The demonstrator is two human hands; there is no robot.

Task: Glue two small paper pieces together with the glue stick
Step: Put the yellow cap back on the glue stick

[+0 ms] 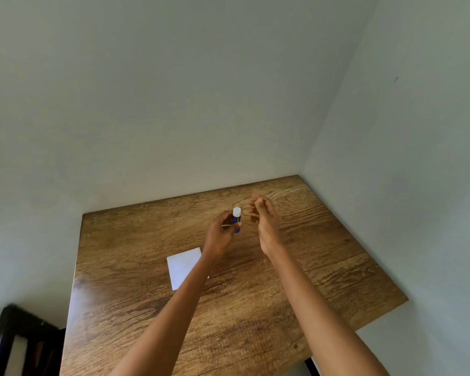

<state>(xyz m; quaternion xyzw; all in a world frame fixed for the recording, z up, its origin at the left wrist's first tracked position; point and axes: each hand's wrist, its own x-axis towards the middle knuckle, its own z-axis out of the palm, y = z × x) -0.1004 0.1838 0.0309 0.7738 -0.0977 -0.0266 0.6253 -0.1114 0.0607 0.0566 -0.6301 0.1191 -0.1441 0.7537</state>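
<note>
**Over the table: glue stick in hand, cap on**

Above the wooden table (255, 308), the left hand (220, 234) holds the glue stick (236, 222) upright, with fingers wrapped round its blue body. The white cap (237, 211) is on top and looks shut. The right hand (265, 221) is just beside it, with the fingers loosely curled and holding nothing I can see. It does not touch the stick.

One white paper (183, 267) lies flat on the table, nearer the person, partly under the left arm. I cannot tell if a second piece lies with it.

The glue stick looks small, light and hard, and its smooth sides may slip. The blue body is a good place to hold it, with the other hand pinching the cap to pull it off. The paper looks thin and bendy. It could crease or slide, so I think it is best to press it flat by one edge.
</note>
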